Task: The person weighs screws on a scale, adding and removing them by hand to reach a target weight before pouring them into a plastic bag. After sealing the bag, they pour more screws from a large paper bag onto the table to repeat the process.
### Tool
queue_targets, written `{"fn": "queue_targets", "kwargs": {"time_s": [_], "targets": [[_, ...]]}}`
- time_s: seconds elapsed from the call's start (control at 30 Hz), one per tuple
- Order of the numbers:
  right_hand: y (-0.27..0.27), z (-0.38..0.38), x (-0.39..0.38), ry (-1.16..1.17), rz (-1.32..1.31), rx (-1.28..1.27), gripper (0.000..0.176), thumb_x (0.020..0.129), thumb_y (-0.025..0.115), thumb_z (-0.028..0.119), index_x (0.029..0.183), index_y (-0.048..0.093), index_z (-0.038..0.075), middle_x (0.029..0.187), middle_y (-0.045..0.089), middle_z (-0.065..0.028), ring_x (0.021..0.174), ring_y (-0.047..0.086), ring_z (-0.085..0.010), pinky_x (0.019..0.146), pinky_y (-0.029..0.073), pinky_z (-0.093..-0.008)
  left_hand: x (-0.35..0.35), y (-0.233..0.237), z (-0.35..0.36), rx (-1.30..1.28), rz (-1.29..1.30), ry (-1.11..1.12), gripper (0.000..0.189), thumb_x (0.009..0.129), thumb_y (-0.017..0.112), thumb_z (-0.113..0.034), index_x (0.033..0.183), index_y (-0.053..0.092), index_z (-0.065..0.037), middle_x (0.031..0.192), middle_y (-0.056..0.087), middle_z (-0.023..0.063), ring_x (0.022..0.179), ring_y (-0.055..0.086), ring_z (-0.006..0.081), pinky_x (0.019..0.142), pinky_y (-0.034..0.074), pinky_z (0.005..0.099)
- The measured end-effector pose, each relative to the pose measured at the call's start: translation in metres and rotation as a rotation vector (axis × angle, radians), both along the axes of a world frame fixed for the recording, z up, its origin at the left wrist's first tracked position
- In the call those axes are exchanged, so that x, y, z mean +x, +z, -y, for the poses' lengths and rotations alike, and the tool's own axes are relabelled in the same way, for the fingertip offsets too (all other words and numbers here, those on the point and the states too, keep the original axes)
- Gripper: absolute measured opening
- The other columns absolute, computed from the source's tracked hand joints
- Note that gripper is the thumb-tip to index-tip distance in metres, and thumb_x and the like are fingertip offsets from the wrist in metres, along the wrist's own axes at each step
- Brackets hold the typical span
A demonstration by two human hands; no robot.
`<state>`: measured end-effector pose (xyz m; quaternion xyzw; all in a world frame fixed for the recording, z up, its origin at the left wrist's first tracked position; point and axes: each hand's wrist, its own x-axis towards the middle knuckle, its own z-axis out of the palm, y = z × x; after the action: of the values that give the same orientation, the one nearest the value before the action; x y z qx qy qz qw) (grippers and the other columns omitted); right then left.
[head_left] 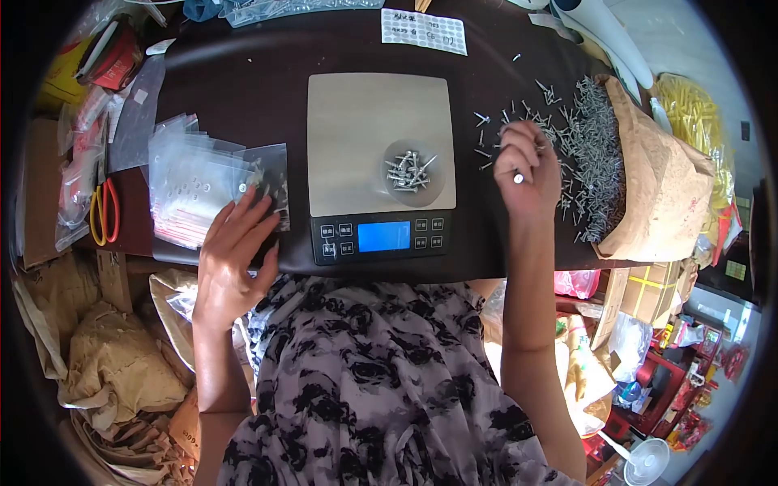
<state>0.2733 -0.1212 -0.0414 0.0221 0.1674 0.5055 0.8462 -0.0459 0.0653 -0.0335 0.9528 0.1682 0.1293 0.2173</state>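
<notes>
A digital scale (365, 138) with a blue display sits in the middle of the dark table; a small clear dish (413, 172) on its platform holds several screws. My right hand (527, 170) is to the right of the scale, fingers pinched on a few screws at the edge of a loose screw pile (592, 154). My left hand (235, 251) rests flat, fingers spread, on a small clear plastic bag (267, 174) at the edge of a stack of bags (190, 186) left of the scale.
A torn brown paper sack (664, 186) spills the screws at the right. Orange-handled scissors (104, 212) lie at the far left among packets. A sheet of labels (424, 31) lies at the back. Crumpled brown paper (105, 364) lies below the table's left.
</notes>
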Motion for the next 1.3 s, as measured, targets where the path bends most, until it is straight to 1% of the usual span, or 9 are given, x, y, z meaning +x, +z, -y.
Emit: {"fn": "queue_targets", "kwargs": {"time_s": [0.27, 0.47, 0.57, 0.67, 0.77, 0.9, 1.1, 1.2, 1.3], "targets": [[-0.017, 0.014, -0.011, 0.102, 0.218, 0.004, 0.039, 0.1, 0.041, 0.036, 0.07, 0.047, 0.012, 0.055, 0.034, 0.0046, 0.04, 0.029, -0.0064, 0.034, 0.02, -0.0219, 0.004, -0.025, 0.005, -0.093, 0.093, 0.188, 0.027, 0.082, 0.058, 0.011, 0.107, 0.063, 0.005, 0.115, 0.063, 0.0204, 0.115, 0.058, 0.0315, 0.096, 0.047, 0.0364], [0.002, 0.011, -0.03, 0.119, 0.922, -0.62, 0.036, 0.1, 0.044, 0.035, 0.076, 0.052, 0.01, 0.055, 0.033, 0.0042, 0.039, 0.026, -0.0052, 0.035, 0.019, -0.0209, 0.008, -0.023, 0.005, -0.106, 0.252, 0.305, 0.024, 0.085, 0.057, 0.01, 0.106, 0.064, 0.002, 0.105, 0.067, 0.0159, 0.098, 0.066, 0.0252, 0.086, 0.051, 0.0336], [0.007, 0.008, -0.03, 0.274, 1.241, -0.675, 0.025, 0.096, 0.055, 0.028, 0.085, 0.062, 0.006, 0.058, 0.046, 0.0032, 0.041, 0.038, -0.0062, 0.039, 0.031, -0.0202, 0.007, -0.016, 0.006, -0.078, 0.297, 0.298, 0.024, 0.085, 0.057, 0.01, 0.106, 0.065, 0.001, 0.099, 0.067, 0.0145, 0.091, 0.066, 0.0224, 0.081, 0.05, 0.0317], [0.013, -0.008, -0.045, 0.168, 1.872, -0.899, 0.016, 0.09, 0.064, 0.019, 0.095, 0.068, 0.004, 0.07, 0.064, -0.0014, 0.052, 0.055, -0.009, 0.05, 0.044, -0.0217, 0.01, -0.006, 0.01, -0.061, 0.334, 0.284, 0.023, 0.084, 0.057, 0.013, 0.102, 0.065, 0.002, 0.095, 0.067, 0.0141, 0.088, 0.066, 0.0239, 0.077, 0.052, 0.0315], [0.023, -0.019, -0.055, 0.184, 2.18, -0.924, 0.014, 0.085, 0.067, 0.013, 0.097, 0.07, 0.006, 0.085, 0.071, -0.0056, 0.064, 0.064, -0.013, 0.063, 0.05, -0.0245, 0.011, 0.002, 0.014, -0.066, 0.35, 0.252, 0.023, 0.083, 0.058, 0.013, 0.102, 0.065, 0.002, 0.096, 0.067, 0.014, 0.09, 0.066, 0.0237, 0.079, 0.052, 0.031], [0.013, -0.026, -0.054, 0.141, 2.52, -0.834, 0.017, 0.084, 0.067, 0.01, 0.1, 0.069, 0.006, 0.083, 0.07, -0.0071, 0.063, 0.063, -0.0159, 0.06, 0.048, -0.0247, 0.012, 0.005, 0.019, -0.103, 0.375, 0.242, 0.023, 0.084, 0.058, 0.011, 0.103, 0.065, 0.001, 0.098, 0.067, 0.0131, 0.091, 0.065, 0.0223, 0.081, 0.049, 0.0306], [0.018, -0.03, -0.047, 0.287, 2.505, -0.914, 0.012, 0.082, 0.068, 0.016, 0.088, 0.063, 0.007, 0.07, 0.065, -0.0103, 0.059, 0.063, -0.024, 0.056, 0.048, -0.0323, 0.012, 0.007, 0.02, -0.119, 0.36, 0.216, 0.024, 0.082, 0.059, 0.013, 0.102, 0.065, 0.001, 0.101, 0.068, 0.0138, 0.093, 0.065, 0.0234, 0.082, 0.05, 0.0312], [0.023, -0.028, -0.044, 0.216, 2.385, -0.772, 0.011, 0.084, 0.067, 0.015, 0.089, 0.062, 0.005, 0.064, 0.063, -0.0068, 0.056, 0.061, -0.0176, 0.055, 0.046, -0.0288, 0.013, 0.009, 0.02, -0.117, 0.361, 0.218, 0.024, 0.082, 0.059, 0.013, 0.102, 0.065, 0.001, 0.1, 0.067, 0.0138, 0.093, 0.065, 0.0237, 0.082, 0.05, 0.0311], [0.023, -0.022, -0.04, 0.348, 2.003, -0.699, 0.008, 0.086, 0.062, 0.009, 0.092, 0.061, 0.003, 0.056, 0.054, -0.0015, 0.046, 0.05, -0.0105, 0.044, 0.037, -0.0238, 0.014, 0.011, 0.021, -0.112, 0.381, 0.223, 0.021, 0.081, 0.06, 0.012, 0.098, 0.066, 0.001, 0.093, 0.066, 0.0132, 0.085, 0.064, 0.0233, 0.075, 0.049, 0.0295]]}}
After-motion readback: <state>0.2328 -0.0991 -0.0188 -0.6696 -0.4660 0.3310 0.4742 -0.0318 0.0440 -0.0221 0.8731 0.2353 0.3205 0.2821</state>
